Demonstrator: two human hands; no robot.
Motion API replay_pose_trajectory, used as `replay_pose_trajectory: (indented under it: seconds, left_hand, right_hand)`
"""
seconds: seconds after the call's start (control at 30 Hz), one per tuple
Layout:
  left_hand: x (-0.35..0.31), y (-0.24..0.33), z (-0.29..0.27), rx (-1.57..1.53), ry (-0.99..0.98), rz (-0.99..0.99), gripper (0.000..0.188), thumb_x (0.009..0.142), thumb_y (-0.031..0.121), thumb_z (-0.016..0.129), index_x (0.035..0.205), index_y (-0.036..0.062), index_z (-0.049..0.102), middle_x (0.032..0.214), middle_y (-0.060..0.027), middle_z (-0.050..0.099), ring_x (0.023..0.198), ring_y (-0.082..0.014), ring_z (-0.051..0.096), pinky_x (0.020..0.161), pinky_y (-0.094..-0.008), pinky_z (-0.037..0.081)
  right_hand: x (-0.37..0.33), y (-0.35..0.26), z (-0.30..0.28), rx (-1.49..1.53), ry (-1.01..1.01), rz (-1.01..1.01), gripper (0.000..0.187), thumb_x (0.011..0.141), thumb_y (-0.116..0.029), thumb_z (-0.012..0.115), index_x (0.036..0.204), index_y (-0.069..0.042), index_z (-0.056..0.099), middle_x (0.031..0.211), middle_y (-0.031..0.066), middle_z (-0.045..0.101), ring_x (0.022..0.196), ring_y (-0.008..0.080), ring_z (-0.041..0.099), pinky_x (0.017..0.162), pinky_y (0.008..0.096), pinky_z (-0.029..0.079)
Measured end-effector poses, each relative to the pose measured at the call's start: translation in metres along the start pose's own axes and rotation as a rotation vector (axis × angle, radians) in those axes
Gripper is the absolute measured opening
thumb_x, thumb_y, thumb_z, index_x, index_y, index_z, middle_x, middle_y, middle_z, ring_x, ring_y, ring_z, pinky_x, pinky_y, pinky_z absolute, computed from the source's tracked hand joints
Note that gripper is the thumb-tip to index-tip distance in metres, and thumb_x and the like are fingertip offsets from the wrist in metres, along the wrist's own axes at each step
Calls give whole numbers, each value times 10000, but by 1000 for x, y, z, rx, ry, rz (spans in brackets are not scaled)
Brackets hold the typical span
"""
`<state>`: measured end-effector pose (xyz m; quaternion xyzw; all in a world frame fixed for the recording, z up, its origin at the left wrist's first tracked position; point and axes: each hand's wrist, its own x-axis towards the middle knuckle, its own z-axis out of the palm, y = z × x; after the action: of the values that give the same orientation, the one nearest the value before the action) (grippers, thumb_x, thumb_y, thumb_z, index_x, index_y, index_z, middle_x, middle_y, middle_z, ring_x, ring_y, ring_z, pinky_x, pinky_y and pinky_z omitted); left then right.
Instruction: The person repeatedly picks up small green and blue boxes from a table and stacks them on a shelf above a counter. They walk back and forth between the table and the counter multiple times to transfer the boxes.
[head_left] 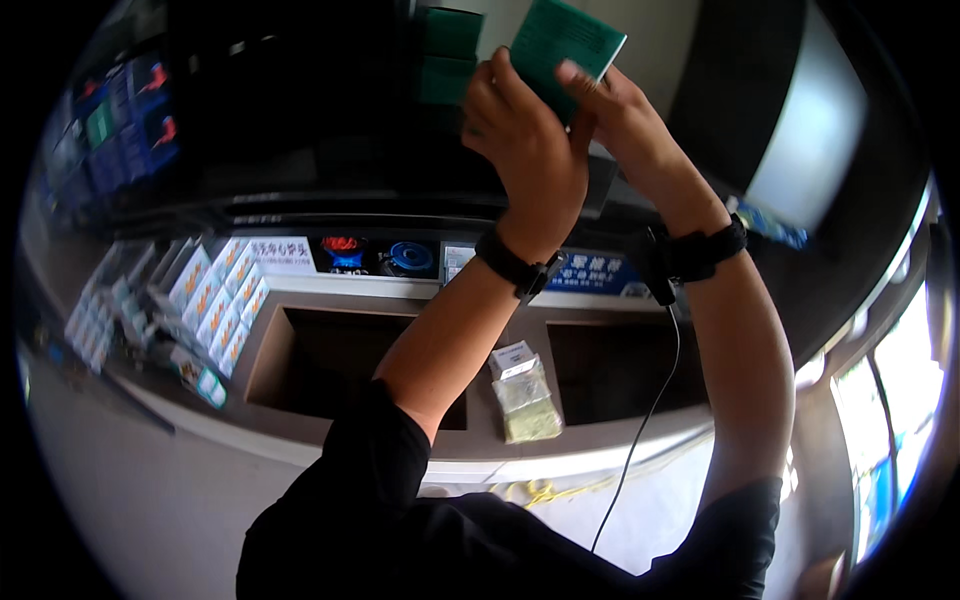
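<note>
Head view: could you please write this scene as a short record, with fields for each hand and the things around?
Right hand: grips green box, thumb on its face
Left hand: at the box's left side; contact unclear
Wrists: black band on each
Upper left of hands: two stacked green boxes
Counter, between openings: small white box, clear bag
Counter, left: stacked white boxes
Cable: thin, dark, below right wrist

Bright light glared right of the counter (480,415); deep shadow lay beyond it. Its edges bowed, and blur softened the right hand (632,115).
</note>
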<state>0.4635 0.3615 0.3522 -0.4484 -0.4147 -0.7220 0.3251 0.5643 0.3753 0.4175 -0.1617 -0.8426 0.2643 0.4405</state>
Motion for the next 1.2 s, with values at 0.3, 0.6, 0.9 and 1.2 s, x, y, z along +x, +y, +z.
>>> replay_pose_trajectory:
  seconds: [0.3,0.6,0.9,1.2]
  left_hand:
    - [-25,-25,12,563,-363,264,749,950,499,493,1403,-93,420,1514,-314,317,1450,-395,278,1121,-626,189]
    - [-22,-23,9,452,-405,286,645,922,432,544,1315,-79,530,1486,-256,391,1393,-364,379,1116,-567,224]
    - [-26,-22,7,388,-441,171,595,909,425,578,1264,-52,588,1426,-247,458,1389,-379,349,1104,-591,195]
    - [-33,-67,-81,-180,-492,359,497,934,375,611,1374,162,520,1466,-155,431,1417,-346,329,1169,-559,213]
  right_hand:
    - [64,41,-33,-822,-220,120,530,929,-426,642,1068,84,669,897,200,702,823,331,697,758,398,549]
    - [141,98,-35,-331,-343,338,358,974,-308,617,1144,7,616,977,50,597,861,94,612,745,229,563]
    - [187,168,-36,-946,-503,-187,333,924,-214,612,1207,-39,622,1068,205,671,968,366,638,811,430,520]
    - [138,129,-65,-1429,-416,-558,304,978,-172,553,1249,-36,564,976,172,670,907,218,642,772,379,512]
